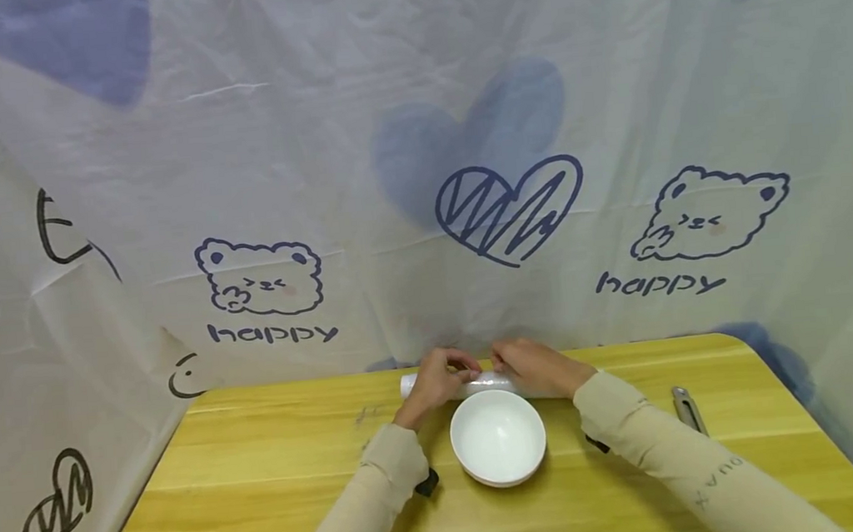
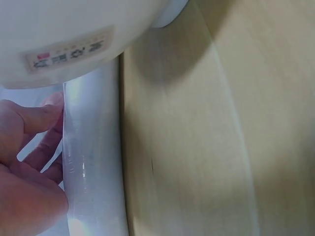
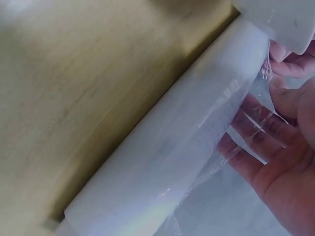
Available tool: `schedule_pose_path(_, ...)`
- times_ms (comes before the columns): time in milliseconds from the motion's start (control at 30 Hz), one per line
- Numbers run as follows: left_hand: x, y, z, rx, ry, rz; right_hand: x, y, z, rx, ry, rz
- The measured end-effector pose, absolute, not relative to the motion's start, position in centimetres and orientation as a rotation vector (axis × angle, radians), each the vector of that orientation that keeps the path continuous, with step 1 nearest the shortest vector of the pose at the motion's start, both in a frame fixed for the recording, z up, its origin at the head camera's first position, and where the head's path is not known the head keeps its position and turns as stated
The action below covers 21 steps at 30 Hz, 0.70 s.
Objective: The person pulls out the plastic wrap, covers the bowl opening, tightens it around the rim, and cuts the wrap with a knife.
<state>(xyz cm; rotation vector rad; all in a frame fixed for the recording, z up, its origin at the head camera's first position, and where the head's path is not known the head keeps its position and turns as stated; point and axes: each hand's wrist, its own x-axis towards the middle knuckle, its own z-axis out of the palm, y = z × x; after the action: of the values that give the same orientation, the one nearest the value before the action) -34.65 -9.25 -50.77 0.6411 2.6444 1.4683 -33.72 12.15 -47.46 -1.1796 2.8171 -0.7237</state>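
A roll of cling film [image 1: 490,382] lies across the table's back edge, behind a white bowl [image 1: 498,439]. My left hand [image 1: 441,379] is at the roll's far side, thumb and fingertips pinching at the film, as the left wrist view shows the hand [image 2: 32,162] beside the roll [image 2: 93,157]. My right hand [image 1: 540,366] is just to its right. In the right wrist view this hand [image 3: 285,152] holds a loose, wrinkled sheet of film coming off the roll [image 3: 162,137], its fingers behind the clear film. Both hands' fingertips come close together near the bowl.
A grey utility knife [image 1: 688,410] lies on the right of the yellow wood-grain table [image 1: 262,471]. A printed cloth [image 1: 345,180] hangs right behind the table's back edge and along both sides. The bowl stands between my forearms.
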Motion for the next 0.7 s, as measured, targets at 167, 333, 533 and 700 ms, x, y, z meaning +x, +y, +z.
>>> schedule_pose_path(167, -34.6, -9.3, -50.7, 0.623, 2.645, 1.480, -33.8, 12.1, -47.7, -1.202, 2.831, -0.706)
schedule_pose_path(333, -34.6, -9.4, -50.7, 0.717, 2.662, 1.396, -33.9, 12.0, -48.0, -1.134, 2.867, -0.732)
schedule_pose_path(533, -34.8, -9.7, -50.3, 0.761, 2.675, 1.303, -34.0, 12.0, -48.3, -1.066, 2.891, -0.871)
schedule_pose_path(700, -34.9, -9.5, -49.6, 0.814, 2.753, 1.169, -33.6, 12.2, -48.4, -0.988, 2.860, -0.961)
